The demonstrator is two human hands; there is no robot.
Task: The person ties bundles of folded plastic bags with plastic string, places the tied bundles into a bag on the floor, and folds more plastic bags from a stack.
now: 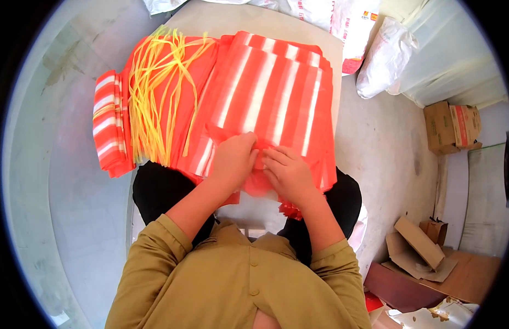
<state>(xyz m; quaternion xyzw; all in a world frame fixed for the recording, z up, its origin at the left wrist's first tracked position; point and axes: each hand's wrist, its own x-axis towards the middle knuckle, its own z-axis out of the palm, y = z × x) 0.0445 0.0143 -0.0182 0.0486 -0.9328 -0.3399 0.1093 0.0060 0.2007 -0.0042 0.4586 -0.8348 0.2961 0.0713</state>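
A broad stack of red-and-white striped plastic bags [282, 82] lies on the table in front of me. At its near edge, my left hand [235, 156] is closed on the red film of a bag, fingers curled inward. Just to the right, my right hand [287, 169] has its fingers bent and pinched on the same loose film, which hangs slightly blurred below them. Yellow plastic strips [161, 93] are spread over red bags to the left. Beyond them sits a narrow folded bundle of striped bags [107, 123] with a yellow band around it.
The beige tabletop [210, 19] shows behind the stack. White printed sacks [386, 55] stand at the back right. A cardboard box [452, 127] rests by the right wall, and opened cardboard [419, 249] lies on a brown surface [468, 274] at the lower right.
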